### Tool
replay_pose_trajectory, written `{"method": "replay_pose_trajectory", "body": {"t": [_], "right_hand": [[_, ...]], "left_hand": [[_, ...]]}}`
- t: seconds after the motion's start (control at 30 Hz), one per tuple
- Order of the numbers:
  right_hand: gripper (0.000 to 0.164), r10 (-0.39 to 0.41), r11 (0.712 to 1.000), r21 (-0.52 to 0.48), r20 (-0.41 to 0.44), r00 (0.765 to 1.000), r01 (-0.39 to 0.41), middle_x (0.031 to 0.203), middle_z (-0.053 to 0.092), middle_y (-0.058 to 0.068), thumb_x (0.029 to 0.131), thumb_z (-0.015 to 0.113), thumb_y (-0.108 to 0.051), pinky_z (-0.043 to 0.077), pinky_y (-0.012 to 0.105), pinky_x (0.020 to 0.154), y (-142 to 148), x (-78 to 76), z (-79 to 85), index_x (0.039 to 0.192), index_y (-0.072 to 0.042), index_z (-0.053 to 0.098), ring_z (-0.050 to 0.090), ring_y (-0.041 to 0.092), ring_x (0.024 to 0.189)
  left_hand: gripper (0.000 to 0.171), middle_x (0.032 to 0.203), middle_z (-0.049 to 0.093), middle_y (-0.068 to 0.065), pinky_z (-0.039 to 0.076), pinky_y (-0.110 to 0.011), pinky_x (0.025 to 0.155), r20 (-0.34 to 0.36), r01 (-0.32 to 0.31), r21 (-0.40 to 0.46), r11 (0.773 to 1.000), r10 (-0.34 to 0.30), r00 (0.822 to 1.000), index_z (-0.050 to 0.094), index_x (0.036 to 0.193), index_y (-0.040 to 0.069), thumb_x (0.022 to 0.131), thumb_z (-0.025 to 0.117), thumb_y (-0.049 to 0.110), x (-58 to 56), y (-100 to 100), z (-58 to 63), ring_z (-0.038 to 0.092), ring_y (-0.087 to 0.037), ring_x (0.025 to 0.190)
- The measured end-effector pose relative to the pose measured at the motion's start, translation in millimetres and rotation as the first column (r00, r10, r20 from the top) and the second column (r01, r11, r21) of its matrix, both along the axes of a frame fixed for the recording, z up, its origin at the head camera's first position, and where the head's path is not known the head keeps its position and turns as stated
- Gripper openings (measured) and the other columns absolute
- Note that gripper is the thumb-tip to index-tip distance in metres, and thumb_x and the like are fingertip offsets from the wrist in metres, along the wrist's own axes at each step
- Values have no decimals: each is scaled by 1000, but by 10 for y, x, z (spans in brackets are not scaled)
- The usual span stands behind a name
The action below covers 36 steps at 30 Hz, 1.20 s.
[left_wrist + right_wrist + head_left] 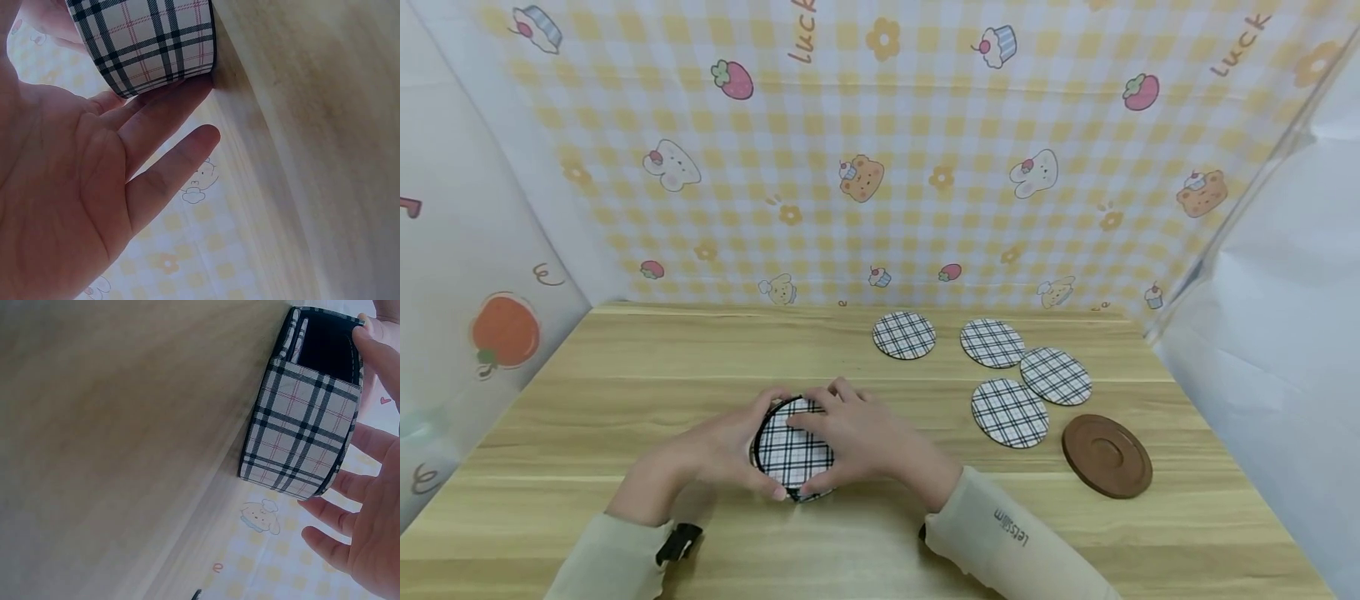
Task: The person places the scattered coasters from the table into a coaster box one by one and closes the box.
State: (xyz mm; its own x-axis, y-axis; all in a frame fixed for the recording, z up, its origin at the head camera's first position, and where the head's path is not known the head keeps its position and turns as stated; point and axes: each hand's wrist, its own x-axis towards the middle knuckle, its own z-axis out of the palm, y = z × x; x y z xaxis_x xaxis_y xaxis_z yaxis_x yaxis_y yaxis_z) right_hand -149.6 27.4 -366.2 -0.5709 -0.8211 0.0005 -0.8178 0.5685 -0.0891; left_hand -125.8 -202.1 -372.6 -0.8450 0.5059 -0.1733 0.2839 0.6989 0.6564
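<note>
A round plaid coaster holder (793,454) stands on the table between both hands, white with black and thin red lines. My left hand (733,446) grips its left side, thumb at the near edge and fingers around the far side. On the right, my right hand (861,437) holds it with the thumb near the front and the index finger over the top. The right wrist view shows a dark opening in the holder's wall (300,428), with thin plaid-edged coasters (300,340) standing inside along one side. In the left wrist view the plaid wall (150,44) rests against the fingers.
Several matching plaid coasters lie flat at the right: one farther back (904,336), the others grouped, including a near one (1010,413). Beside them is a brown round coaster (1107,456) with a recessed centre. A yellow checked cloth (910,225) hangs behind the wooden table (647,367).
</note>
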Motion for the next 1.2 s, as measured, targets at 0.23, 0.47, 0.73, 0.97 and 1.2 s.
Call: {"method": "replay_pose_trajectory", "body": {"t": [0.23,0.47,0.73,0.97,1.2], "right_hand": [[83,1,1000,11,-9,1000,-1,153,42,0,77,68,-72,51,47,99,-9,0,-3,146,-31,48,44,21,127],[81,5,1000,-20,23,1000,-5,156,40,0,79,68,-68,50,46,100,41,6,11,147,-29,48,44,22,129],[74,11,995,-100,84,996,-2,155,41,6,84,69,-60,51,41,101,193,-53,-11,145,-23,51,45,25,130],[69,-47,989,-133,171,984,70,158,37,9,86,71,-51,44,52,108,380,-157,40,145,-22,50,40,31,138],[67,-123,982,-123,167,978,144,160,35,8,87,71,-51,42,58,108,561,-349,101,144,-22,51,37,38,142]], "left_hand": [[117,133,54,-15,51,-48,94,18,-13,-6,1000,13,1000,23,148,13,60,89,53,17,4,19,59,-24,110],[115,132,56,-15,51,-49,94,9,-3,10,1000,3,1000,24,147,13,60,90,51,17,5,3,59,-25,111],[117,130,56,-14,48,-50,96,12,-15,8,1000,15,1000,23,147,14,60,90,51,21,13,17,58,-25,111],[118,129,58,-16,49,-59,97,-16,-14,3,1000,14,1000,25,147,11,58,91,50,22,3,14,58,-31,114],[121,131,57,-18,47,-63,99,-12,-44,-18,999,44,999,24,149,11,56,91,51,25,11,-19,57,-37,119]]}}
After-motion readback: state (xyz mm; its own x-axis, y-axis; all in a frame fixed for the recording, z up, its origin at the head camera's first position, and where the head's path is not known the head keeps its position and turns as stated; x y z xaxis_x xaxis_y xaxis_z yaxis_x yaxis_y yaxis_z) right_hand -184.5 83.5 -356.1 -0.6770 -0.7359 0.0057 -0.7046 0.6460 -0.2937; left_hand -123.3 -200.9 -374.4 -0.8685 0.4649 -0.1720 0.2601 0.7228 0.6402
